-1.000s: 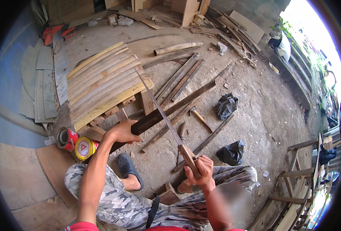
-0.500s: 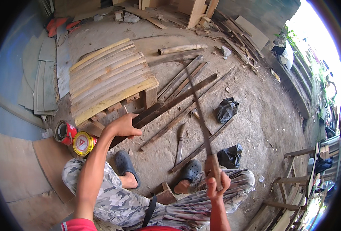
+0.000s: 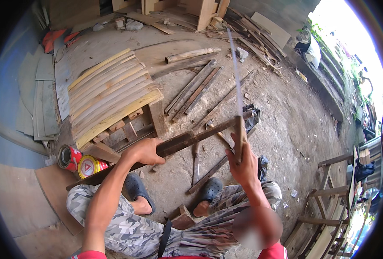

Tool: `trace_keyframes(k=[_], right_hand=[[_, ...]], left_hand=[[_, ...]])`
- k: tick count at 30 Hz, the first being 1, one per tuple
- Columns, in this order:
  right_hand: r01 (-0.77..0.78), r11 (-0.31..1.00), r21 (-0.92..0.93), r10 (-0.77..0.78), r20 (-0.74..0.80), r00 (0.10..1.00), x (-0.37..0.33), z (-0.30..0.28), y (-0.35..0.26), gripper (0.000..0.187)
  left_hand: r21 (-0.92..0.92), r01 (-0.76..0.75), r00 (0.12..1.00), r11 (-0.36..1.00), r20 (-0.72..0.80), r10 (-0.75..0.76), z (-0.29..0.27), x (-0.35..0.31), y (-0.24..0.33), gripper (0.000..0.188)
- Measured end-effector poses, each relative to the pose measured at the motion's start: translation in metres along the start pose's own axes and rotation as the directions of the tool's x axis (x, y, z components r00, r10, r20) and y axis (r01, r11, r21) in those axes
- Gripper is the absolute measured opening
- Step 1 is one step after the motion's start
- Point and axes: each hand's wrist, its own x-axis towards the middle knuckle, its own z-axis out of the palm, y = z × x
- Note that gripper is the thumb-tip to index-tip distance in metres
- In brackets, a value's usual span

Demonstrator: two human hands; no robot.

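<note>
My left hand (image 3: 145,152) is closed round a long dark wooden slat (image 3: 174,145), which lies slantwise across in front of my knees. Its near end reaches past my left knee, and its far end rises to the right. My right hand (image 3: 245,166) grips the wooden handle (image 3: 240,149) of a machete. The long thin blade (image 3: 236,73) points up and away from me, bright and a little blurred. The handle crosses in front of the slat's far end; whether they touch, I cannot tell.
A pallet-like slatted wooden platform (image 3: 113,97) stands at left, beside two cans (image 3: 88,166). Between my feet and beyond lie a knife (image 3: 196,166), a hammer-like tool (image 3: 219,134), loose strips (image 3: 196,88) and black plastic bags (image 3: 262,167). A wooden frame (image 3: 327,190) stands at right.
My right hand has moved up and inward with the machete, whose blade has swung to point more straight away. The slat's far end has turned to the right, and my left hand has shifted slightly right.
</note>
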Motion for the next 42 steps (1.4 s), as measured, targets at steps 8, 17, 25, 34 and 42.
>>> trace_keyframes(k=[8,17,25,34,42], right_hand=[[0.307,0.949,-0.071,-0.294,0.154,0.943,0.041,0.015,0.032,0.045],[0.287,0.958,-0.002,-0.274,0.288,0.918,0.040,0.031,0.068,0.033],[0.236,0.967,-0.099,-0.186,0.360,0.914,0.032,0.044,0.089,0.023],[0.394,0.908,-0.138,-0.346,0.280,0.895,0.035,0.022,0.086,0.015],[0.459,0.869,-0.184,-0.410,0.252,0.877,0.036,0.000,0.085,0.014]], left_hand=[[-0.039,0.056,0.982,0.998,0.182,-0.048,0.016,0.023,0.014,0.040],[-0.018,0.151,0.935,0.988,0.326,-0.137,0.036,0.051,0.002,0.039],[-0.028,0.164,0.909,0.986,0.393,-0.140,0.060,0.069,-0.001,0.055],[-0.241,0.173,0.924,0.955,0.374,-0.073,0.077,0.104,-0.027,0.089],[-0.184,0.139,0.952,0.973,0.296,-0.080,0.132,0.167,-0.034,0.080]])
